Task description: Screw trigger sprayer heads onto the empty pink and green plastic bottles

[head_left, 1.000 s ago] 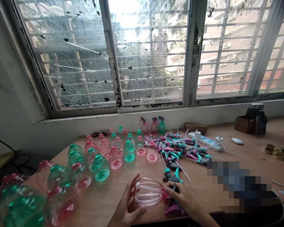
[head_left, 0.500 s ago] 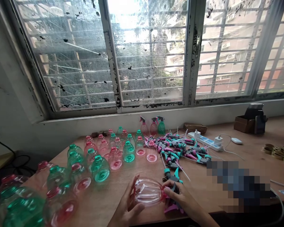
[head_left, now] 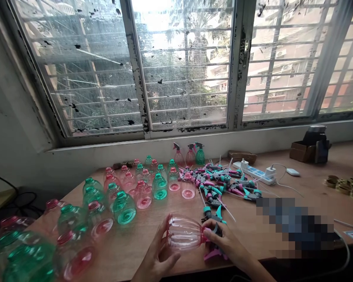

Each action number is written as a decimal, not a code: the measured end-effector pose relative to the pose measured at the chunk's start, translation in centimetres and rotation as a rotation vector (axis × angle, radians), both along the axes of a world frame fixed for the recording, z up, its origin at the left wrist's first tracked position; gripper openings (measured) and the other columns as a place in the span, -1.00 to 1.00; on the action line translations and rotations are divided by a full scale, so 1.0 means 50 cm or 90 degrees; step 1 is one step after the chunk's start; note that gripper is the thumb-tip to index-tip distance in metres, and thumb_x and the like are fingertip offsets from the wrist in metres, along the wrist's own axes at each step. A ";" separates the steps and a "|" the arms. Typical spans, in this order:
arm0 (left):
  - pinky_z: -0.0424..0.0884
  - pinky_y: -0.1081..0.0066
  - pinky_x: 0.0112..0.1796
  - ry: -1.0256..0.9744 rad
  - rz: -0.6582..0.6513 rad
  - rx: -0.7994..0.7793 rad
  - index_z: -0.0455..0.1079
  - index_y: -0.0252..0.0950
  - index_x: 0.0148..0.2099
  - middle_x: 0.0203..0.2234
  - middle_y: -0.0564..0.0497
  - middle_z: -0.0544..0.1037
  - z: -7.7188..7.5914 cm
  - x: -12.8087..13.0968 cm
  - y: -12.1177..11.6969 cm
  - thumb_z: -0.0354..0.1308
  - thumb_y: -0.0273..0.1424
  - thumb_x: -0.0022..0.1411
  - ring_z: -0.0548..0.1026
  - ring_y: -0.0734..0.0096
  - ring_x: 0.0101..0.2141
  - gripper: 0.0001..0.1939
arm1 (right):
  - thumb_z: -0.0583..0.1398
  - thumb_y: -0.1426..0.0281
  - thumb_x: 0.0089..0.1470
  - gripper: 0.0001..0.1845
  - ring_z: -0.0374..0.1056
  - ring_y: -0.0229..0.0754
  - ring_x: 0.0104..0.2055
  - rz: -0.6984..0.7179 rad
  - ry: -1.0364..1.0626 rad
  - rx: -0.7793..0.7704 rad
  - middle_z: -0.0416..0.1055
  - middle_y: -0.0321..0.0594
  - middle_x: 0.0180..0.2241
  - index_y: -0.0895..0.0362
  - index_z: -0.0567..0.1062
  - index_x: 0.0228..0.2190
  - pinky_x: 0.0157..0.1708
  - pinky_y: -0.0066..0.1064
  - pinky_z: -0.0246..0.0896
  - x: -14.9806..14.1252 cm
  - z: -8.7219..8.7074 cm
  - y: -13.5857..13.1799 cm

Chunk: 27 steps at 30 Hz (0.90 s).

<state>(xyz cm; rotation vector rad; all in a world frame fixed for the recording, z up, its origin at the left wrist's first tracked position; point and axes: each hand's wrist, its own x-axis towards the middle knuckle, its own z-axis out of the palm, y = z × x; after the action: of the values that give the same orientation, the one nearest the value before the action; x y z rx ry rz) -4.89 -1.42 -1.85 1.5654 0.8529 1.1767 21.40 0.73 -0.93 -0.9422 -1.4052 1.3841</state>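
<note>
One pink bottle [head_left: 184,234] spans both hands near the worktop's [head_left: 126,248] front edge. Left hand [head_left: 156,250] cups its base — right hand [head_left: 226,242] pinches its neck, beside spray tops [head_left: 210,214].

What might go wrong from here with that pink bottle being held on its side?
The pink bottle looks smooth, so it might slip between the left hand at its base end and the right hand at its neck.

A sideways swing of the left hand could topple the nearest standing green bottle into its crowded neighbours.

The spray heads lie jumbled with thin tubes sticking out, so pulling one could drag others.
</note>
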 end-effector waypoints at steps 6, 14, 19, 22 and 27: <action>0.11 -0.02 0.31 -0.047 -0.011 -0.003 -0.11 0.04 0.44 0.45 -0.06 0.00 -0.005 0.008 0.003 0.36 -0.20 0.17 0.01 -0.12 0.39 -0.05 | 0.32 -0.09 -0.02 -0.46 0.47 -0.18 -0.52 0.011 0.007 0.003 0.50 -0.32 -0.49 0.13 0.47 -0.29 -0.53 -0.42 0.27 0.003 0.001 -0.001; 0.17 -0.02 0.29 0.029 0.026 0.001 -0.01 -0.03 0.43 0.38 -0.11 0.17 -0.012 0.006 0.014 0.39 -0.23 0.12 0.12 -0.17 0.35 -0.07 | 0.33 0.01 0.04 -0.56 0.46 -0.21 -0.53 0.025 0.038 -0.003 0.50 -0.35 -0.51 0.12 0.46 -0.29 -0.51 -0.44 0.26 0.005 -0.009 0.002; 0.22 0.01 0.26 0.071 0.028 0.009 -0.07 0.07 0.43 0.37 -0.07 0.20 -0.007 0.000 0.011 0.35 -0.21 0.17 0.19 -0.11 0.32 -0.08 | 0.31 0.01 0.07 -0.55 0.48 -0.19 -0.57 0.026 0.045 0.006 0.56 -0.31 -0.53 0.12 0.44 -0.23 -0.55 -0.44 0.26 0.002 -0.016 0.007; 0.23 0.00 0.25 0.063 0.008 -0.009 -0.14 0.02 0.45 0.31 -0.13 0.30 0.004 0.003 0.001 0.36 -0.20 0.17 0.29 -0.09 0.26 -0.03 | 0.30 0.00 0.08 -0.55 0.49 -0.16 -0.57 0.034 0.062 -0.003 0.57 -0.31 -0.54 0.11 0.44 -0.23 -0.55 -0.42 0.31 0.001 -0.021 0.009; 0.07 0.01 0.31 0.034 0.007 -0.039 -0.25 -0.06 0.47 0.39 -0.17 0.13 0.008 0.004 -0.007 0.33 -0.13 0.17 0.12 -0.08 0.35 0.04 | 0.30 -0.02 0.06 -0.55 0.49 -0.16 -0.54 0.044 0.068 -0.007 0.54 -0.31 -0.55 0.11 0.45 -0.28 -0.52 -0.39 0.35 0.001 -0.032 0.013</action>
<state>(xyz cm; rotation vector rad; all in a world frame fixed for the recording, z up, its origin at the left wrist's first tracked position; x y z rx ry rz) -4.67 -1.78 -1.46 1.5500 0.9259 1.1111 21.44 1.39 -2.51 -0.8211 -1.3626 1.4731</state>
